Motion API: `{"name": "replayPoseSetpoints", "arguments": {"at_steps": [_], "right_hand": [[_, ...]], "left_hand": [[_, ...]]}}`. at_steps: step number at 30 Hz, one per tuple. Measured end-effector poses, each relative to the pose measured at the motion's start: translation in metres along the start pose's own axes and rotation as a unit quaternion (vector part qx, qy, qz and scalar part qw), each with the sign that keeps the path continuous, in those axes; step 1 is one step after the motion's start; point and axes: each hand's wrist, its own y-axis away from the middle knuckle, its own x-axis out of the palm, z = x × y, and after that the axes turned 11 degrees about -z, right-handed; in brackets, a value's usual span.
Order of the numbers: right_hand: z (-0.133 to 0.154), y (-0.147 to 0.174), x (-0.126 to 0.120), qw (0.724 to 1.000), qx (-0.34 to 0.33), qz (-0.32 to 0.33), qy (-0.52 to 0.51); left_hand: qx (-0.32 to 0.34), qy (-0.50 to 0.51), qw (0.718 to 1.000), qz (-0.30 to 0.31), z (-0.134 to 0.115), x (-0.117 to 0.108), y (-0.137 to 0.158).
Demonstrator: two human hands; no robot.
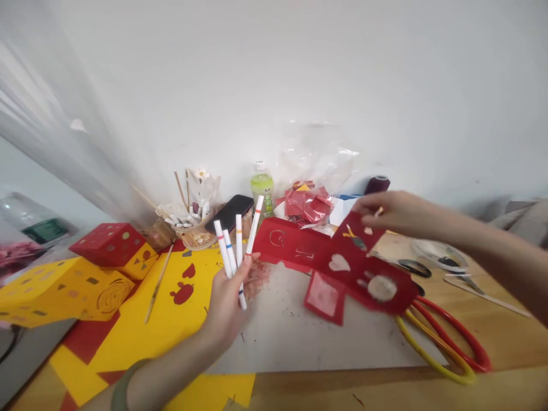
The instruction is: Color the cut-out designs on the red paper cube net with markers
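Observation:
Several white marker pens (229,249) with coloured bands fan upward from my left hand (229,305), whose fingers are closed around them. The left fingertips are close to the left end of a red paper box net (308,248), and I cannot tell whether they touch it. My right hand (379,208) pinches the top flap of that net. Drawings and cut-out shapes show on its panels, among them a pale heart (339,262) and a pale animal-like shape (382,287). The net is partly unfolded above a grey-white sheet (282,342).
Yellow card (180,319) with cut-outs lies left, beside a red box (107,245) and a yellow box (64,291). A phone (231,212), a green bottle (262,185) and a bag of red scraps (308,204) stand behind. Red and yellow tubing (466,357) and scissors (468,281) lie right.

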Motion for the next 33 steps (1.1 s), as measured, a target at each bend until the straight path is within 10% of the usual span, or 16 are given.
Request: {"name": "replayPoseSetpoints", "arguments": {"at_steps": [3,8,14,22,28,30,33], "right_hand": [[0.029,-0.022,-0.036,0.987,-0.039,-0.051,0.147],[0.096,-0.028,-0.051,0.864,-0.251,-0.085,0.428],[0.155,-0.024,0.036,0.825,-0.435,0.012,0.36],[0.151,-0.032,0.125,0.834,-0.513,0.031,0.2],[0.128,0.028,0.099,0.886,-0.463,0.02,0.029],[0.117,0.053,0.087,0.918,-0.303,0.135,-0.217],[0.098,0.081,0.077,0.877,-0.083,0.218,-0.421]], "left_hand": [[-0.001,-0.011,1.0,-0.014,0.005,-0.006,0.016],[0.081,0.018,0.996,-0.037,-0.002,-0.022,0.022],[0.092,0.03,0.994,-0.052,-0.015,-0.031,0.023],[0.117,0.021,0.992,-0.052,-0.019,-0.04,0.025],[0.073,-0.137,0.988,0.012,0.004,-0.056,0.02],[0.068,-0.211,0.971,0.09,0.008,-0.056,0.022],[0.053,-0.262,0.935,0.232,0.007,-0.047,0.027]]}}
